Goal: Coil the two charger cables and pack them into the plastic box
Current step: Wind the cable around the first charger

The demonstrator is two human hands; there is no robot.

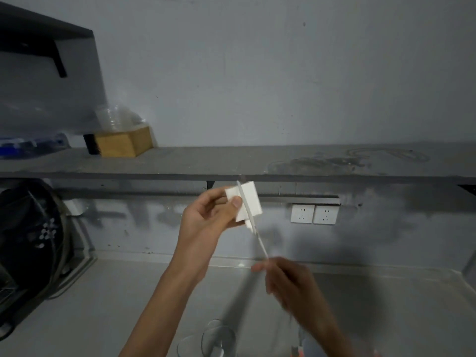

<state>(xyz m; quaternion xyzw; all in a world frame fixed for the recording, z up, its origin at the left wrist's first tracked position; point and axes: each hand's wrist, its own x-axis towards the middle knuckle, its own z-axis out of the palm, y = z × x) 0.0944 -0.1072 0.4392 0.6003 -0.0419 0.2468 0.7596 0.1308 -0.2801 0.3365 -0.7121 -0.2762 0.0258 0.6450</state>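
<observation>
Judging from the feed, the white cable (258, 239) is being wound round the white charger block (248, 202). It crosses the block's face and slants down, taut, to the right hand (288, 282). The block is held up in the air in front of the grey shelf (231, 161), pinched between the thumb and curled fingers of the left hand (206, 220). The right hand is smeared by motion, though its fingertips look closed on the cable. My first worry is that thumb. It presses only one corner of the block, so a hard tug from below could twist the block out of the grip and drop it onto the pale counter (103, 292). My second is slack, since a loose turn can slide off the block's smooth edge and undo the coil. I also cannot place the plastic box (the clear shape (219, 338) at the bottom edge may be it, too blurred to say), and I see no second cable, so packing blind risks a miss. The wall sockets (313, 214) sit well behind the hands.
</observation>
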